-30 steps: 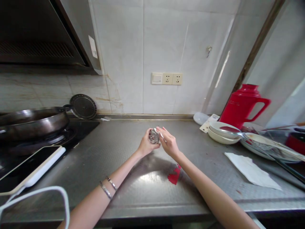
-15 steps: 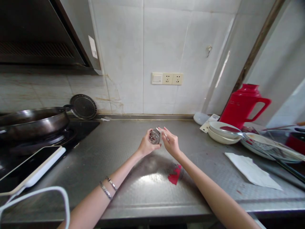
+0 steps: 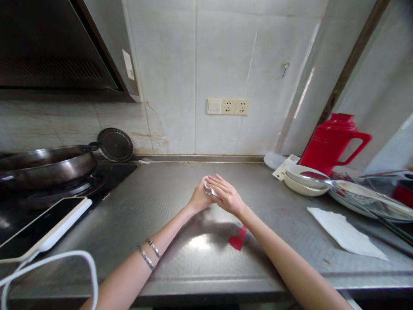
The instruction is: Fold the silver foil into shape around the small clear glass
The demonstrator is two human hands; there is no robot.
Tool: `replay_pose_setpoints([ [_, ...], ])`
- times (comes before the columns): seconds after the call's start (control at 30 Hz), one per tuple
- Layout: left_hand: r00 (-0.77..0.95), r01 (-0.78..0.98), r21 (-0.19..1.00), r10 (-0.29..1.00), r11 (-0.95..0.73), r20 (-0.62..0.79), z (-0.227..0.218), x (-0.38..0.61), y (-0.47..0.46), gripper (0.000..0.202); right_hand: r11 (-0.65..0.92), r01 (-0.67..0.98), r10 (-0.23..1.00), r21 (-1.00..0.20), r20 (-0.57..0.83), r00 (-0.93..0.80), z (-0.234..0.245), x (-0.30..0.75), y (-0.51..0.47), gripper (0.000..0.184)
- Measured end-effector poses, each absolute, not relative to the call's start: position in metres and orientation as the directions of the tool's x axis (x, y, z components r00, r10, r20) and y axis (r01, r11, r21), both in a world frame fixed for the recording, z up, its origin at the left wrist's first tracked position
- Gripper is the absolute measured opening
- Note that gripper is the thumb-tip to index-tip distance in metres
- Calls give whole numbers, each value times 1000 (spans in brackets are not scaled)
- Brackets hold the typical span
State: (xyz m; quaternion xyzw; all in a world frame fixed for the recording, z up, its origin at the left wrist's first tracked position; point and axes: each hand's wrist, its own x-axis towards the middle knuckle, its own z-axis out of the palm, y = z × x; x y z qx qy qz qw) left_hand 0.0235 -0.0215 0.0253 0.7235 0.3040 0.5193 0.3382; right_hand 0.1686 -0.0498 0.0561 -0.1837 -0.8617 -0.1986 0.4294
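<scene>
My left hand (image 3: pixel 198 197) is closed around a small round object with a patterned, glassy face, held above the steel counter (image 3: pixel 161 189). My right hand (image 3: pixel 227 196) lies over that object, its fingers together and pressing a crumpled piece of white tissue (image 3: pixel 208 188) against it. The tissue shows between the two hands, while the object itself is now hidden behind fingers and tissue. Below my right wrist, a torn red scrap (image 3: pixel 236 242) lies flat on the counter.
At left are a pan (image 3: pixel 58 165) on the stove and a phone (image 3: pixel 38 226) with a white cable (image 3: pixel 74 255). To the right stand a red thermos (image 3: pixel 332 140), stacked white bowls (image 3: pixel 305 185), a patterned plate (image 3: pixel 358 196) and a flat white paper towel (image 3: pixel 345 232).
My right hand has moved left from beside the patterned object to cover it, bringing the white tissue onto it. My left hand stays in nearly the same place.
</scene>
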Motion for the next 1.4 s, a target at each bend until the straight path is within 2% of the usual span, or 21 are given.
replay_pose_setpoints([
  [0.07,286,75,814,794,-576,536,26,24,-22,70,841,525,190,131,836,-514,55,172,-47,33],
  [0.17,283,99,819,805,-566,522,26,22,-22,69,835,544,215,85,859,-464,51,171,-46,32],
  [0.37,234,180,783,799,-596,554,24,18,-19,58,862,483,166,155,814,-557,49,164,-50,32],
  [0.6,252,177,823,833,-540,492,26,21,-23,68,832,548,230,88,843,-486,52,173,-45,30],
  [0.9,182,173,826,841,-537,509,25,19,-17,68,854,491,151,174,819,-554,53,166,-52,34],
  [1.1,245,160,850,854,-503,459,30,23,-27,63,810,574,222,117,845,-486,57,178,-42,28],
  [1.23,242,175,857,865,-484,439,33,23,-30,66,809,582,244,83,853,-460,54,177,-41,31],
  [1.4,259,103,822,813,-560,521,36,23,-31,57,854,511,215,99,827,-519,50,167,-48,34],
])
